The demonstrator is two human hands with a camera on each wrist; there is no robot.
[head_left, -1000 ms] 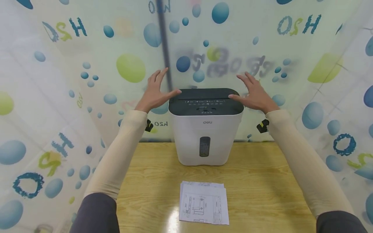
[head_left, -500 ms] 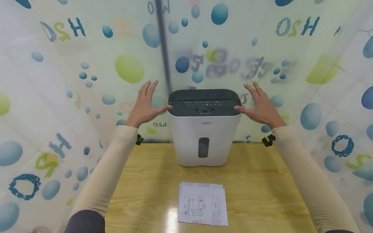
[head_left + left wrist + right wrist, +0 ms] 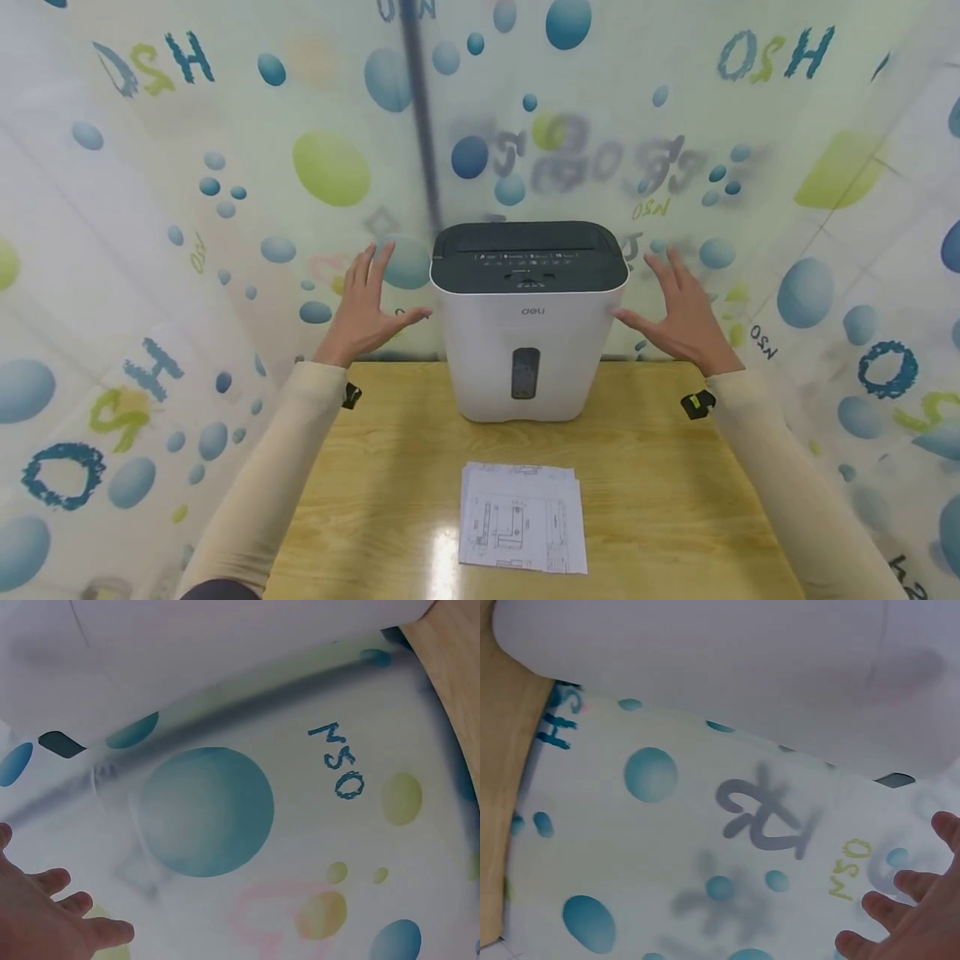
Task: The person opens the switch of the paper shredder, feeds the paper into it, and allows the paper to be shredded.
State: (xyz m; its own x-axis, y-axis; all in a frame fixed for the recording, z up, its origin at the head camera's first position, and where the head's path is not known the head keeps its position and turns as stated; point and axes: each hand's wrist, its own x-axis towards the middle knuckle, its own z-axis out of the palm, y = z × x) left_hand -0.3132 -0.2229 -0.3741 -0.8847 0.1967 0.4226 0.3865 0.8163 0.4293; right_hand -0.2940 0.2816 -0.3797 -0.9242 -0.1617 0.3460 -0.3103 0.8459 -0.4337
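Observation:
A white paper shredder (image 3: 487,350) with a dark grey top (image 3: 528,258) and a small dark window stands upright at the back of the wooden table. To its left my left hand (image 3: 363,312) is held up, fingers spread, thumb pointing at the shredder's side. On the other side my right hand (image 3: 690,321) mirrors it, its thumb tip close to the white wall; whether it touches, I cannot tell. Neither hand holds anything. The wrist views show the shredder's pale side (image 3: 187,645) above the spread fingers. In front lies a stack of papers (image 3: 521,517) printed with line drawings.
A curtain (image 3: 337,100) with blue and green dots and lettering hangs close behind the shredder and along both sides. The wooden table (image 3: 645,467) extends in front, with a light glare left of the papers.
Both hands have come down from above the shredder's top to beside its body, and moved apart. The shredder and the papers stay where they were.

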